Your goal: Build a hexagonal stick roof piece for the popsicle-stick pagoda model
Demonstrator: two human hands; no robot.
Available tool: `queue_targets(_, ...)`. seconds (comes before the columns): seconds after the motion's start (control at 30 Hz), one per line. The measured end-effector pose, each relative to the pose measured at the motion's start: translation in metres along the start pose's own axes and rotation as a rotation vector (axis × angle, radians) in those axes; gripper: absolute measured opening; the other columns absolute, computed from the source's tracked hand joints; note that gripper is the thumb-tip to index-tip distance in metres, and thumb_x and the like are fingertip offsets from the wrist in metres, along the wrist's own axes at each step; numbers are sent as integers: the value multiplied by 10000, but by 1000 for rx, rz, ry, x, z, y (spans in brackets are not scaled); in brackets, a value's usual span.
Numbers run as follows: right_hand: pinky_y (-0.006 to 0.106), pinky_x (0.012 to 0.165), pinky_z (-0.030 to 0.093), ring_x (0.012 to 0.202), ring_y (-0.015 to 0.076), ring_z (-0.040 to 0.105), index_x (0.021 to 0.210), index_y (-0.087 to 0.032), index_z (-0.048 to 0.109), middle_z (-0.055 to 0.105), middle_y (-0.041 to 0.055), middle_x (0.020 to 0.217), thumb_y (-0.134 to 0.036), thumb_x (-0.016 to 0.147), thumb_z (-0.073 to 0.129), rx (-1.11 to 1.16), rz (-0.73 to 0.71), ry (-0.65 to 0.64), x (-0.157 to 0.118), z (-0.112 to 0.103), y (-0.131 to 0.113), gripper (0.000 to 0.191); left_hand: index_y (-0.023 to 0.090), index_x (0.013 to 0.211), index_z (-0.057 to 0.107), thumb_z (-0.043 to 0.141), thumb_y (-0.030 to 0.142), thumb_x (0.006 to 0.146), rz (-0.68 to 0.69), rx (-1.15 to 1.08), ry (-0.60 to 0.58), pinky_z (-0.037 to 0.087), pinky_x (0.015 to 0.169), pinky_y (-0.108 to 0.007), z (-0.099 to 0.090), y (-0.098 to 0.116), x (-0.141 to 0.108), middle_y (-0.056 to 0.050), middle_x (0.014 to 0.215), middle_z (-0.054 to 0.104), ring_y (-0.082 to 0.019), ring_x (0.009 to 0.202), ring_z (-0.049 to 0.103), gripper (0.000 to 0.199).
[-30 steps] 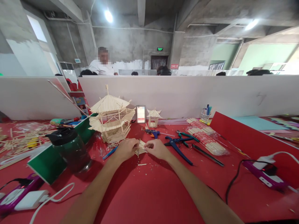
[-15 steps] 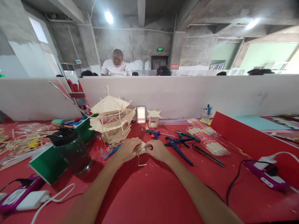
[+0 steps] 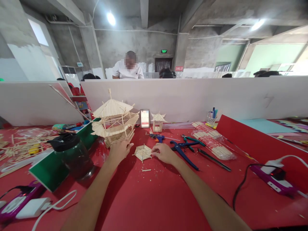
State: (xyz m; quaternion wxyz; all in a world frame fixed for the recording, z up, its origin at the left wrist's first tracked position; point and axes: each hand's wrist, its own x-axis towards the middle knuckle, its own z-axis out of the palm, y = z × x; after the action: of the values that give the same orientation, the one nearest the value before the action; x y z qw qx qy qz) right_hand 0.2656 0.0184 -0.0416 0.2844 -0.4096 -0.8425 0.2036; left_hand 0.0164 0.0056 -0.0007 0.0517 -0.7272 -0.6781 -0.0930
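Note:
A hexagonal stick frame [image 3: 142, 153], webbed with thin pale sticks, lies on the red table. My right hand [image 3: 164, 153] is closed at its right corner, thumb and forefinger pinching the edge. Left of the frame, apart from it, my left hand [image 3: 121, 150] is by the base of a large two-roofed stick pagoda [image 3: 113, 110]. Its thumb sticks out from the other fingers, which are partly hidden; no held thing shows. A short loose stick [image 3: 146, 170] lies in front of the frame. Behind stands a small stick pavilion [image 3: 158, 122].
A glue gun [image 3: 158, 138], blue-handled cutters [image 3: 184, 154], green-handled pliers [image 3: 192, 141] and bagged sticks [image 3: 214, 141] lie to the right. A dark bottle [image 3: 73, 157] and green board [image 3: 51, 170] stand left. A phone [image 3: 145, 118] leans at the back. Beyond the partition [image 3: 180, 96] is a person [image 3: 127, 69].
My left hand has let go of the hexagonal frame and moved left to the pagoda's base, uncovering the frame. My right hand stays at its edge. The person beyond the partition has shifted right.

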Motion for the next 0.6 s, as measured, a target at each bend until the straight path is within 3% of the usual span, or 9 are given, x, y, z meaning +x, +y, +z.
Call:
queue_targets(0.1,238,715,435,767,159,649,815,-183,767,730,48,841,-130,811,684,-5,-11,-60,-1,1,-2,99,170,870,677,449,399,951,180,-136,-32,450,802,-369,5,0,1,-124,905,696,-276,874,653,333)
queue_targets(0.2,239,719,425,775,163,654,822,-190,767,743,36,831,-121,811,678,-1,-17,-80,-1,5,-1,113,183,967,635,478,424,940,444,-310,-78,443,886,-349,15,0,2,-99,1018,661,-242,956,617,289)
queue_targets(0.27,240,719,421,776,163,653,834,-192,768,746,34,839,-120,811,675,-5,-23,-75,-1,9,0,120,192,1038,609,512,416,924,528,-374,-108,435,923,-342,23,2,2,-93,1091,632,-232,1008,594,270)
queue_targets(0.4,247,719,412,769,167,638,841,-191,769,741,40,829,-139,809,686,-37,-18,-52,0,15,1,103,209,1059,602,584,322,873,553,-402,-158,439,913,-331,32,4,-1,-75,1085,618,-226,1010,580,219)
queue_targets(0.6,236,707,412,741,153,627,834,-185,761,734,36,812,-115,806,677,10,-5,-48,0,17,1,114,213,1058,597,586,307,863,535,-408,-200,447,907,-327,30,4,-1,-66,1080,605,-217,1006,575,216)
